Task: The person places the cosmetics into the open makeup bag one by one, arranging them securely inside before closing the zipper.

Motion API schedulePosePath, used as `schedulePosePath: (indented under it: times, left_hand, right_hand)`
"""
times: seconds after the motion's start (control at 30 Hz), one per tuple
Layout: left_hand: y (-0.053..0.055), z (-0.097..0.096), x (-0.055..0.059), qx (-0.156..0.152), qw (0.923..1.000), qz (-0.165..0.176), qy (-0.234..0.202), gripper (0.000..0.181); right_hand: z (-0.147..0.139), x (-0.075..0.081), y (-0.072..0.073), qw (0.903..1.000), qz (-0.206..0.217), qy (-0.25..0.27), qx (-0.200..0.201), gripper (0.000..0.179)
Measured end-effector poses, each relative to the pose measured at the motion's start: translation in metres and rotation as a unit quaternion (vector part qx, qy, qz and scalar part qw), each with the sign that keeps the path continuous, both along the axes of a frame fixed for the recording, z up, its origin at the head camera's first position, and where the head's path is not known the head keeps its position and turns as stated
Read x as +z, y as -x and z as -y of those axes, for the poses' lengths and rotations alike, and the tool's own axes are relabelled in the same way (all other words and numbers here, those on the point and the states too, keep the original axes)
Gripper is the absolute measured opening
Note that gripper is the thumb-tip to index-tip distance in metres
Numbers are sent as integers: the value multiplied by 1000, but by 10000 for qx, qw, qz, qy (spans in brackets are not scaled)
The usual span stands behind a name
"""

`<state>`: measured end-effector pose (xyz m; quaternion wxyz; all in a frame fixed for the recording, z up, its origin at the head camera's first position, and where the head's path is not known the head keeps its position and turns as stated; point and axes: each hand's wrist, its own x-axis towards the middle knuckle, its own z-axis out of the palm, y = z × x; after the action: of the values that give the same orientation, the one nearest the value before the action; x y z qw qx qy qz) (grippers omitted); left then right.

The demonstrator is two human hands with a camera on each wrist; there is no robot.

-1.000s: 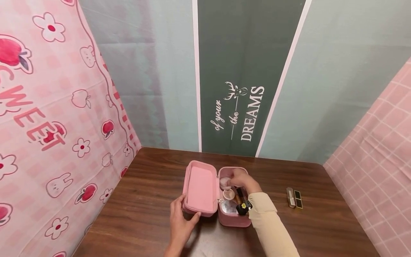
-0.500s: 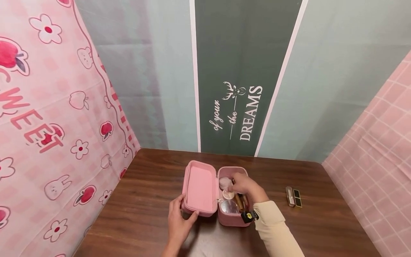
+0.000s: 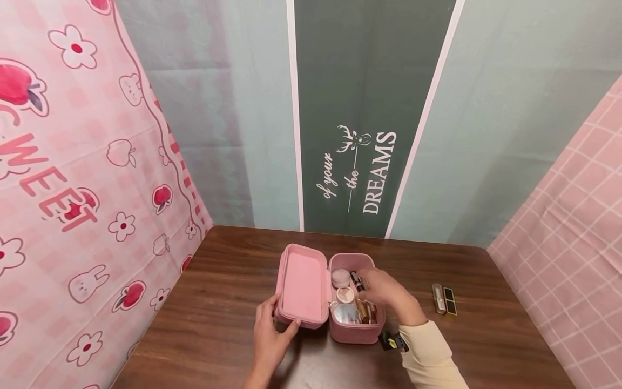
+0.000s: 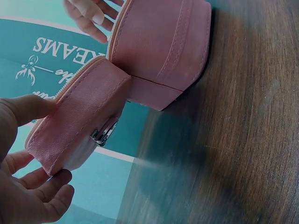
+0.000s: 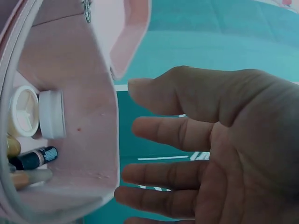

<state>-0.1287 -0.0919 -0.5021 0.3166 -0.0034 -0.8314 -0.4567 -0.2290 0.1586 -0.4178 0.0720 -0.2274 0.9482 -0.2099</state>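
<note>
A pink zip-up cosmetic case [image 3: 355, 335] stands on the table, its lid [image 3: 304, 286] folded out to the left. My left hand [image 3: 272, 335] grips the lid's near-left corner, thumb on the zip side and fingers underneath in the left wrist view. Beside the case's right rim is my right hand [image 5: 196, 135], fingers spread and holding nothing. Inside sit a round pale jar [image 5: 52, 114], a round cream-coloured pot [image 5: 24, 111] and a dark tube [image 5: 36, 157]. Nearer the front lie a silvery round piece [image 3: 346, 313] and several gold-brown tubes [image 3: 363, 312].
To the right on the wooden table [image 3: 223, 308] lie a clear-and-silver tube [image 3: 439, 299] and a flat black-and-gold piece [image 3: 450, 300]. Printed cloths hang behind and at both sides, the left one pink [image 3: 97, 178]. A dark strap sits at my right wrist.
My right hand has let go of the round pale jar in the case and drawn back to the right rim, uncovering more of the contents. The left hand keeps its hold on the lid.
</note>
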Motion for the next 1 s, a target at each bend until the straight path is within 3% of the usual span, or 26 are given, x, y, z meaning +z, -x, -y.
schedulePosePath:
  times: [0.23, 0.47, 1.0]
  left_hand:
    - [0, 0, 0, -29, 10000, 30, -10, 68]
    - [-1, 1, 0, -15, 9998, 185, -59, 67]
    - [3, 3, 2, 5, 9995, 312, -33, 69]
  right_hand:
    - [-16, 4, -8, 9998, 27, -81, -198, 24]
    - [-35, 4, -18, 9991, 93, 132, -394, 47]
    - [-75, -7, -28, 9949, 268, 396, -889, 53]
